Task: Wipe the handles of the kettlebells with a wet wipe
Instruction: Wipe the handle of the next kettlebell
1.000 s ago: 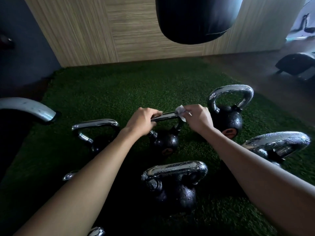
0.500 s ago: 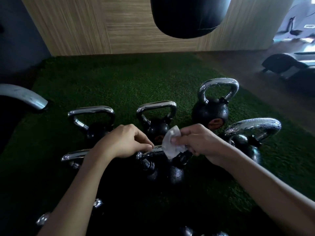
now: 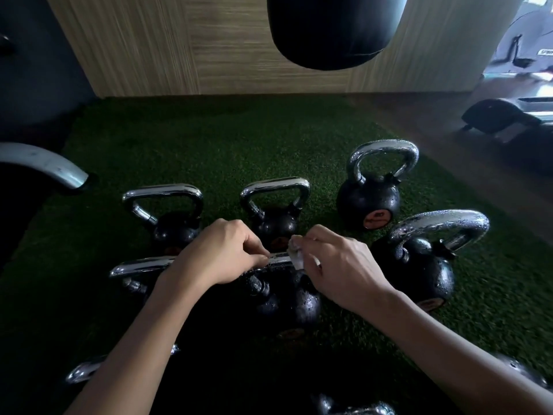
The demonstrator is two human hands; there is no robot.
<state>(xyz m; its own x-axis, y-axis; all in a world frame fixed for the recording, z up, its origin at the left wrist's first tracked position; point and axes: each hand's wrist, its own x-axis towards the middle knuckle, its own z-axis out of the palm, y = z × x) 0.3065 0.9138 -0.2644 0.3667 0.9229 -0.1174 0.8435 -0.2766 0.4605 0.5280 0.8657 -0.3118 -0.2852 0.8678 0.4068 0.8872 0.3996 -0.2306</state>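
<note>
Both hands have dropped back from the middle bell (image 3: 275, 226) in the far row to the front bell (image 3: 299, 304), and the wipe (image 3: 296, 259), hanging loose half a second ago, is now bunched down onto the front handle (image 3: 279, 259). Steadying it is the left hand (image 3: 218, 253), fingers curled and tips pinching the bar. The right hand (image 3: 341, 265) has its fingers curled round the wipe, pressing it on the bar's right end, just beside those left fingertips. So this stroke looks only just begun: a short stretch of chrome shows between the hands, beaded with droplets. Behind, the middle handle (image 3: 275, 185) gleams smooth, and since the wipe was on it a second ago I'd call that one done. The back-left handle (image 3: 163, 191) looks just as clean, though whether it has been wiped I cannot tell. Over on the right, the near-right handle (image 3: 440, 224) and the back-right handle (image 3: 386, 148) are speckled all over, which reads to me as still waiting. A left handle (image 3: 140, 266) runs in behind the left wrist, and a low handle (image 3: 83, 371) peeks from the shadow near the bottom edge, state unclear. My call: early to midway, with this bar to finish and at least two on the right to go. Everything stands on the turf (image 3: 239, 139), under the bag (image 3: 335, 28).
</note>
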